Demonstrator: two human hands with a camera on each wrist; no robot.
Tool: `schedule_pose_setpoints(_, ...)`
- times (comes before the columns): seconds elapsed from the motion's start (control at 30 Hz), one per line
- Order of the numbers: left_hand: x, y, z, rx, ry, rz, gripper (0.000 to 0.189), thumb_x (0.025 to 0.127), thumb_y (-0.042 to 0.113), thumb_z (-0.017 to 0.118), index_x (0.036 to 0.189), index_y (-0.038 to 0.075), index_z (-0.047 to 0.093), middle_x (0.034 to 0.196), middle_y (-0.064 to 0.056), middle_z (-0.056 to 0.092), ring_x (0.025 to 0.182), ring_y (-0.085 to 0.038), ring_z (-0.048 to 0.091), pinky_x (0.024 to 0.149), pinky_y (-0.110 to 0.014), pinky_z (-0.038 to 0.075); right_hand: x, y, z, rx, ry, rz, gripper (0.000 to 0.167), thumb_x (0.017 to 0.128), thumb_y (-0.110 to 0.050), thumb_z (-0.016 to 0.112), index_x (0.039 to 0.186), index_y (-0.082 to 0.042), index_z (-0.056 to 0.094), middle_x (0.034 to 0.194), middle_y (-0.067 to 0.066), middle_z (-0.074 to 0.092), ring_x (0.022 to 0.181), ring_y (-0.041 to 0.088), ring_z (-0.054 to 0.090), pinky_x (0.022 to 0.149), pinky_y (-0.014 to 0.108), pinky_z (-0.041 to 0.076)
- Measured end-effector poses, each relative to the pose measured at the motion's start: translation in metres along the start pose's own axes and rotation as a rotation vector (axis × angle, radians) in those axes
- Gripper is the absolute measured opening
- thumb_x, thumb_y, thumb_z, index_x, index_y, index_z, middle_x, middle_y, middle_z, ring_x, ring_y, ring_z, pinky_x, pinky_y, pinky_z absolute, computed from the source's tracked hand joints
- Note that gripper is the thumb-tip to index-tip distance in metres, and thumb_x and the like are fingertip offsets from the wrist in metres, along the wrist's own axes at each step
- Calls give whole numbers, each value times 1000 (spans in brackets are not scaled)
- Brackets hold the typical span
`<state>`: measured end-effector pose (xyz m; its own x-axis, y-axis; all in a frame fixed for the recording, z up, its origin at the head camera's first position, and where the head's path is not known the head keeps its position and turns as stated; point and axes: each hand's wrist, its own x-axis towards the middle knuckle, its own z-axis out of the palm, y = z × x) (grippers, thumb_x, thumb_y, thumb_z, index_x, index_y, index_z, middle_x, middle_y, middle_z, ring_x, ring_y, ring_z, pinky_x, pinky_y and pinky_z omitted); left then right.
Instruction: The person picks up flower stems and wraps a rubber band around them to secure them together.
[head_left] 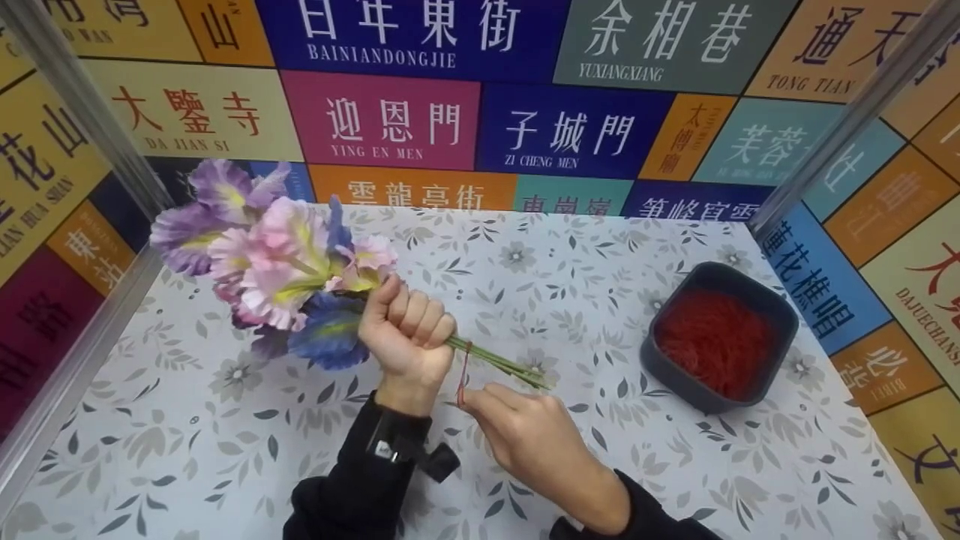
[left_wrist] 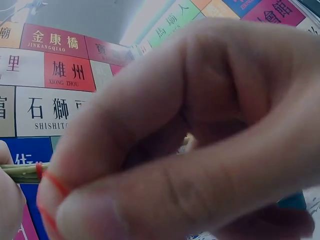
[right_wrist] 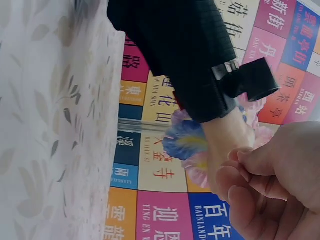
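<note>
My left hand (head_left: 409, 330) grips the green stems (head_left: 501, 363) of a bouquet of artificial flowers (head_left: 274, 259), with purple, pink and blue ruffled petals spreading to the left. The stem ends stick out on the other side of the fist. Around the stems, just past that hand, runs a thin red rubber band (head_left: 464, 373). My right hand (head_left: 529, 431) pinches the band below the stems and draws it taut. In the left wrist view, the band (left_wrist: 57, 184) passes over a fingertip beside the thumb. Petals (right_wrist: 186, 142) show behind the left wrist in the right wrist view.
A dark grey square box (head_left: 675, 384) stands on the right of the table, holding a heap of thin red strands (head_left: 716, 345). The floral-patterned tabletop (head_left: 570, 270) ends at panels (head_left: 390, 120) with coloured signs behind and at both sides.
</note>
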<state>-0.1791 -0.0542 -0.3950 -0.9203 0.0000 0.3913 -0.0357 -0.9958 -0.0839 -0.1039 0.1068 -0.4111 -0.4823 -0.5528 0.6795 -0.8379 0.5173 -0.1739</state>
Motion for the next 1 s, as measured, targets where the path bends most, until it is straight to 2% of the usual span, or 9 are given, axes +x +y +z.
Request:
schedule_pose_setpoints(0.23,-1,0,-2,39,-55,-30,53,96,12,53,56,18,18,50,7,14,42,-6,11,41,-20,10,2,-1,-11,35,24,17,10,101,-16,62,101,-13,72,77,-8,61,53,5,47,46,18,44)
schedule_pose_setpoints(0.5,0,0,0,67,-90,-48,54,97,13,54,56,18,19,50,6,14,43,-6,11,41,-20,10,4,-1,-20,72,54,62,7,97,-12,67,98,-11,74,84,-6,69,61,4,60,52,18,50)
schedule_pose_setpoints(0.63,-1,-1,1,99,-116,-60,54,97,14,54,57,18,19,50,6,14,43,-6,10,41,-20,10,5,-1,-25,99,85,105,6,93,-7,71,97,-11,75,78,-7,66,57,0,54,49,14,44)
schedule_pose_setpoints(0.73,-2,-2,2,130,-126,-59,54,97,14,54,56,17,19,50,6,15,43,-6,10,42,-20,10,6,2,-29,115,103,133,13,89,-2,75,98,-11,75,75,-8,64,55,-2,49,47,12,41)
schedule_pose_setpoints(1.0,-3,-5,2,189,-160,-59,54,98,15,54,56,17,19,49,6,16,42,-7,11,41,-20,11,8,16,-36,127,147,165,18,86,3,74,95,-12,74,78,-7,67,55,-1,53,47,13,44)
